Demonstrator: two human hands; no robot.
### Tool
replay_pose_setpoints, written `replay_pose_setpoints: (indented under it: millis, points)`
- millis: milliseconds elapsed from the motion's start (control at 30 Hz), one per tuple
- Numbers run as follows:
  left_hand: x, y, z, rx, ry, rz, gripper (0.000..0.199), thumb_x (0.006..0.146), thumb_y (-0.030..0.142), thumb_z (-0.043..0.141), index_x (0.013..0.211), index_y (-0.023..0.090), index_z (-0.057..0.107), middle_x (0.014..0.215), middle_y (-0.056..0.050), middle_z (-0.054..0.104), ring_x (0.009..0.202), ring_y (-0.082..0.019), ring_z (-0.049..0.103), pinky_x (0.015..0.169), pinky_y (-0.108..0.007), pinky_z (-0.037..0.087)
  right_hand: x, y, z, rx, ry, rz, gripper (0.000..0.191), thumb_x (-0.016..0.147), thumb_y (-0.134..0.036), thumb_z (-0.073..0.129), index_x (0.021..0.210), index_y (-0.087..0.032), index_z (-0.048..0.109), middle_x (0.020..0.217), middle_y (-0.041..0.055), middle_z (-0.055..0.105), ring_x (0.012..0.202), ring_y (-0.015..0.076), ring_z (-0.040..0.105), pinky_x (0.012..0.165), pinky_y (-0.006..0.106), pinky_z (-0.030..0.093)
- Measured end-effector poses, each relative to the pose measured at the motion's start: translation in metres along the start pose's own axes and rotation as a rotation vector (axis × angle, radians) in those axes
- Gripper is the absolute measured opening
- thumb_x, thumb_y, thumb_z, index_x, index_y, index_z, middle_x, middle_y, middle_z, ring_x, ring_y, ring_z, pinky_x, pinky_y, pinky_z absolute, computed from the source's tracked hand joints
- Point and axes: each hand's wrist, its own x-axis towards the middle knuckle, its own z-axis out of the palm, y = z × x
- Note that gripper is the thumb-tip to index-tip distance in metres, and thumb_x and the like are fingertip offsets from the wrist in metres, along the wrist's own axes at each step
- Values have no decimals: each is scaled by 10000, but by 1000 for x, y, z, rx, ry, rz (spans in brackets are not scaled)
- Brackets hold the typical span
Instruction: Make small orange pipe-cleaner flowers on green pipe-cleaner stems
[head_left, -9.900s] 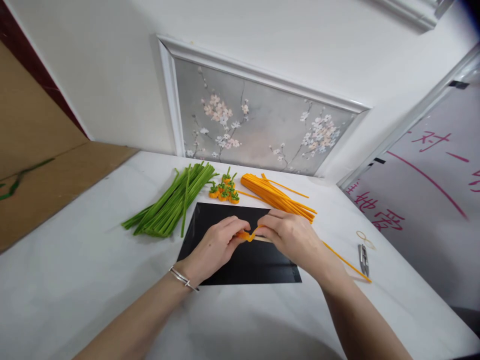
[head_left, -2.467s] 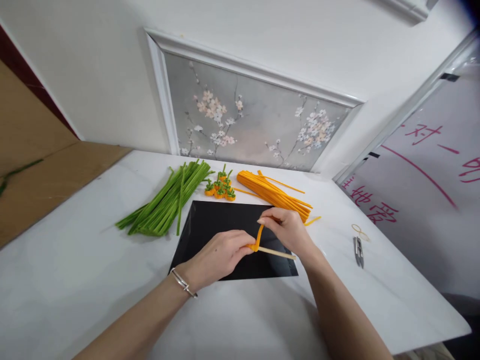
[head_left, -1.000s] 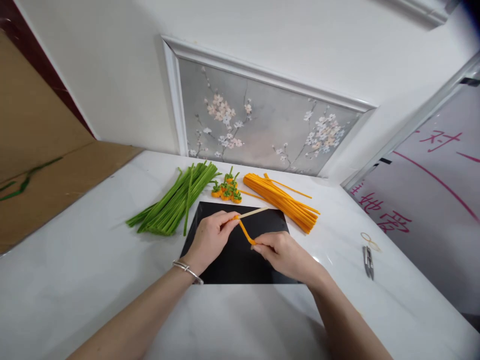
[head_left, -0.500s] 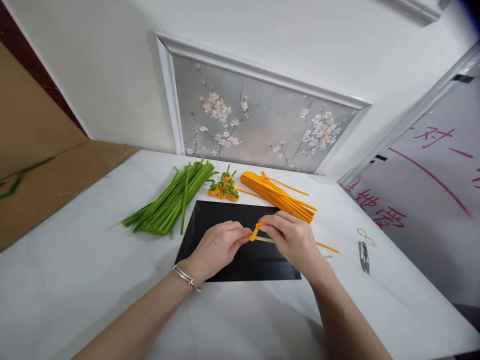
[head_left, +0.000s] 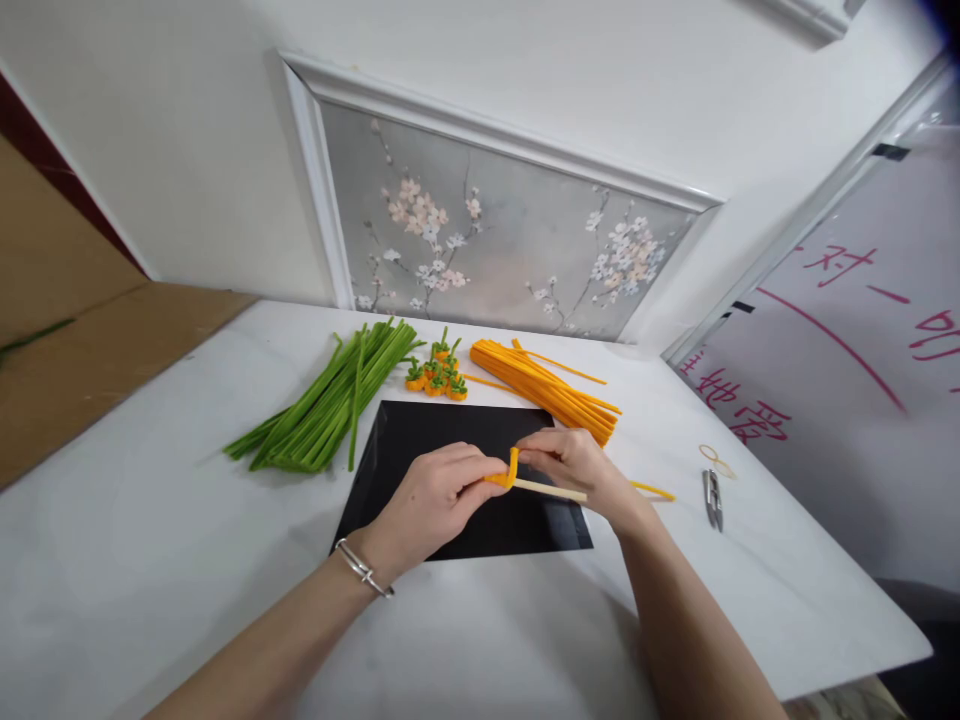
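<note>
Over a black sheet (head_left: pixel 442 427), my left hand (head_left: pixel 431 495) is closed on a pale wooden stick (head_left: pixel 551 491) that sticks out to the right. An orange pipe cleaner (head_left: pixel 513 468) is wound around the stick at my left fingertips, and its free part bends upward. My right hand (head_left: pixel 577 465) pinches the pipe cleaner near this raised part, with the thumb and fingers together. The rest of its strand is partly hidden behind the right hand; an orange length (head_left: pixel 654 491) shows beyond the right wrist.
Green pipe cleaners (head_left: pixel 322 410) lie in a pile at the left. Small orange-and-green pieces (head_left: pixel 437 375) sit behind the sheet, beside an orange pipe cleaner bundle (head_left: pixel 540 385). Thread snips (head_left: pixel 712 500) and thin rings (head_left: pixel 717 460) lie at the right. A wall (head_left: pixel 510 130) bounds the back.
My right hand has shifted slightly, and more of the stick shows beneath it. The orange strand now stands more upright at the stick. The whole view has moved a little.
</note>
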Motion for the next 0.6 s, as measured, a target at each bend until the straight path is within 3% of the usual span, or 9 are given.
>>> replay_pose_setpoints:
  millis: [167, 233, 367, 600]
  points:
    - [0, 4, 1, -71, 32, -172, 283, 842, 160, 611, 1116, 226, 622, 877, 8, 713, 740, -122, 648, 712, -223, 517, -4, -7, 6, 54, -85, 4, 252, 932, -271, 487, 790, -180, 675, 670, -24, 602, 587, 99, 502, 533, 209, 343]
    - [0, 3, 0, -60, 40, -164, 332, 850, 167, 602, 1176, 229, 608, 878, 6, 712, 749, -123, 649, 716, -224, 520, -5, -8, 9, 50, -101, 37, 262, 920, -276, 501, 724, -180, 646, 616, -44, 545, 541, 87, 432, 500, 212, 297]
    - [0, -6, -2, 55, 47, -69, 253, 907, 185, 529, 1114, 232, 667, 891, -19, 704, 814, -142, 637, 733, -244, 508, -6, -10, 15, -23, -152, 26, 275, 905, -281, 527, 653, -194, 593, 584, -55, 484, 532, 90, 374, 528, 219, 303]
    - [-3, -23, -4, 297, 87, -171, 233, 933, 206, 484, 1064, 227, 676, 886, -19, 695, 828, -160, 629, 740, -260, 473, -8, -27, 17, -96, -231, -59, 317, 927, -275, 504, 621, -200, 547, 546, -63, 445, 517, 93, 345, 530, 223, 298]
